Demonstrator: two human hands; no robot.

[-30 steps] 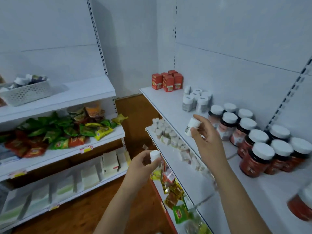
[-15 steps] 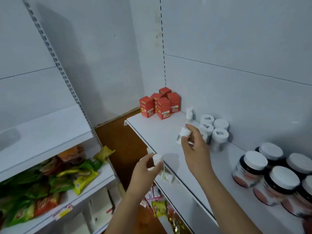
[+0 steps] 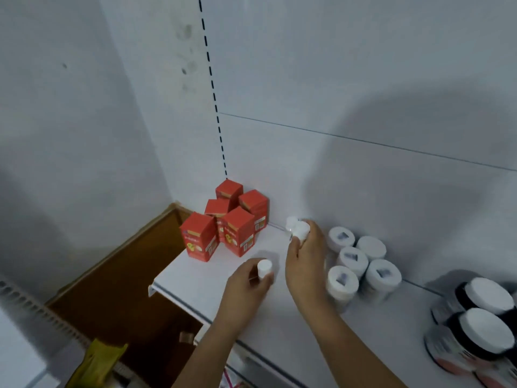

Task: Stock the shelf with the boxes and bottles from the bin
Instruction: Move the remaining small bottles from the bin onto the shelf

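Note:
My right hand grips a small white bottle near the back wall of the white shelf, beside another small white bottle standing there. My left hand holds a second small white bottle over the shelf's front part. Several red boxes stand in the shelf's back left corner. Several white-capped bottles stand just right of my right hand.
Large dark jars with white lids crowd the right end of the shelf. A brown panel and a yellow packet lie below left. The bin is out of view.
Both hands have moved forward over the shelf with their bottles. The right one went back toward the wall next to the white bottles. The view has closed in on the shelf's corner.

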